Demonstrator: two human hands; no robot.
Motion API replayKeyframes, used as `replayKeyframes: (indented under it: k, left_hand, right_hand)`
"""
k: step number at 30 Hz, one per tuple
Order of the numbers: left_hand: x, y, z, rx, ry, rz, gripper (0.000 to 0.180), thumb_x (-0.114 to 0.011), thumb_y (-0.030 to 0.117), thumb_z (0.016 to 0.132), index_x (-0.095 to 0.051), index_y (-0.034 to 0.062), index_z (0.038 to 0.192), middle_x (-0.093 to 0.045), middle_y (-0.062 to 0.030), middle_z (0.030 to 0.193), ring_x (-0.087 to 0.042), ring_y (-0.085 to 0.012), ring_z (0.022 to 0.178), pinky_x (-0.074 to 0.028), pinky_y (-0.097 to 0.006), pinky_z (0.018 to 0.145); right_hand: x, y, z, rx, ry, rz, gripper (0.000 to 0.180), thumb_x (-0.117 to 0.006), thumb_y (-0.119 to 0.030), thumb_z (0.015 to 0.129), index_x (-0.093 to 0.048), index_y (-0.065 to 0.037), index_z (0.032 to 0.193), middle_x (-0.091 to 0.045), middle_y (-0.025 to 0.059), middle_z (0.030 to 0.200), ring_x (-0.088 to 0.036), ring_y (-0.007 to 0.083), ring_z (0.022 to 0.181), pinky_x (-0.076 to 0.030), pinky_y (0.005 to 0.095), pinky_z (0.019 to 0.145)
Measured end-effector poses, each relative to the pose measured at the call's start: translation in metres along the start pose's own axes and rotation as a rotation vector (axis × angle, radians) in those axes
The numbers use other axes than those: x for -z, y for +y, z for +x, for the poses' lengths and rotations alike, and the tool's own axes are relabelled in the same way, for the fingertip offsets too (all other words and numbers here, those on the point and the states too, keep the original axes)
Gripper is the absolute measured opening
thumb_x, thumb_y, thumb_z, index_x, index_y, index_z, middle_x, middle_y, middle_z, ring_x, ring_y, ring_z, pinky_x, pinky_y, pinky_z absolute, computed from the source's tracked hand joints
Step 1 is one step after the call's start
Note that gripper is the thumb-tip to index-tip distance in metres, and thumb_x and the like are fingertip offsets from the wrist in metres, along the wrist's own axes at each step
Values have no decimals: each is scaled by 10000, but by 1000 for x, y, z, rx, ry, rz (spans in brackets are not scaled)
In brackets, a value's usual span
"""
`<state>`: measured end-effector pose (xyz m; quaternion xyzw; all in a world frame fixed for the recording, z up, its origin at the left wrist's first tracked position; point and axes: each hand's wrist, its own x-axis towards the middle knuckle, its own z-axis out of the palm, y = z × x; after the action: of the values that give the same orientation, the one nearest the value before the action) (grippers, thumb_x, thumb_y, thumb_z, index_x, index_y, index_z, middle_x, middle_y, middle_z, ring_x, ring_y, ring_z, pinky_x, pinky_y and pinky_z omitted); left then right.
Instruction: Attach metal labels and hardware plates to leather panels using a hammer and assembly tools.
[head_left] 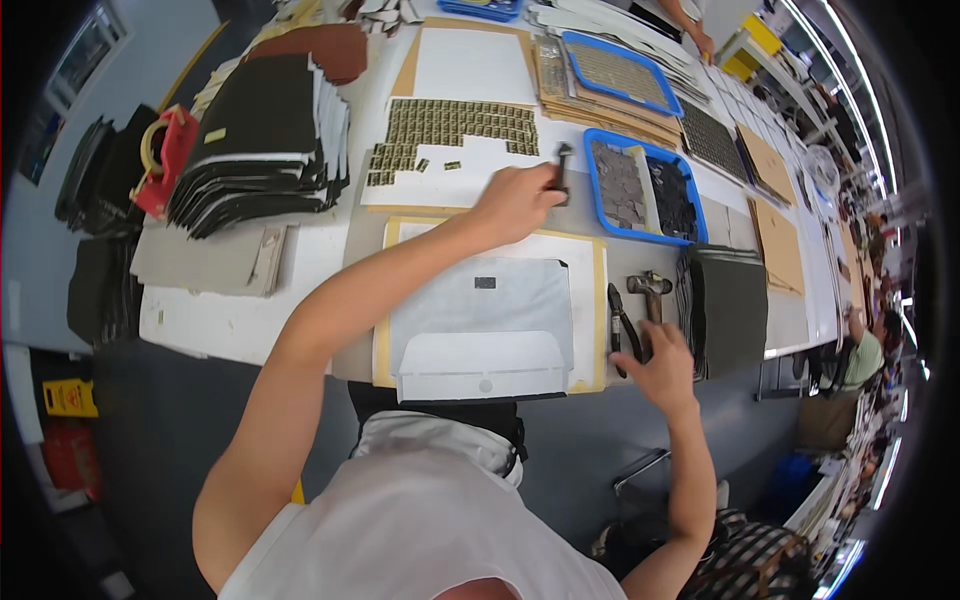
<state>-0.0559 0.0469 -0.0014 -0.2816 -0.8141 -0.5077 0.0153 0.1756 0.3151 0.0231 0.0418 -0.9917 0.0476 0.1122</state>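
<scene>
My left hand (518,205) is closed around a small upright dark metal tool (563,160) with a knobbed top, beyond the work board. My right hand (662,368), thumb and fingers apart and slightly blurred, is over black-handled pliers (621,325) and the lower handle of a hammer (650,284). Whether it touches either one I cannot tell. Before me, a pale grey-blue panel (440,303) with a white pocket-shaped piece (482,358) at its near edge lies on a yellow-edged board (590,300). A small dark rectangle (485,283) sits on the panel.
Beyond the board, rows of small brass-coloured pieces (450,122) lie on a white sheet. A divided blue tray (597,200) holds grey and black pieces. Dark sheet stacks stand left (255,130) and right (735,310), with a red tape dispenser (170,160) far left. Another person's hand (703,43) shows at the far side.
</scene>
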Motion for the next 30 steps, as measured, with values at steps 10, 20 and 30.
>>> replayKeyframes:
  k: [10, 20, 30]
  left_hand:
    - [-46, -27, 47, -1, -240, 225, 222, -670, 214, 937, -676, 60, 1097, -721, -195, 942, -681, -419, 946, -515, -512, 829]
    - [14, 45, -132, -210, -262, 449, 369, -753, 277, 858, -698, 81, 1166, -674, -106, 1220, -611, -311, 1112, -471, -452, 966]
    - [7, 47, -235, -145, -361, 622, 1084, -831, 633, 697, -382, 198, 1582, -230, -237, 1650, -184, -515, 1507, -172, -747, 1148]
  right_hand:
    - [-9, -7, 25, -365, -491, 154, 685, -800, -171, 676, -587, 20, 1298, -662, 200, 1040, -697, 324, 920, -557, 405, 831]
    - [-36, -53, 65, -32, -228, 154, 369, -652, -61, 789, -556, -42, 1145, -659, 171, 996, -672, 380, 870, -553, 476, 729]
    - [-49, -98, 91, 382, -164, -140, 428, -714, -34, 665, -562, -75, 1063, -534, 142, 981, -565, 340, 930, -512, 431, 653]
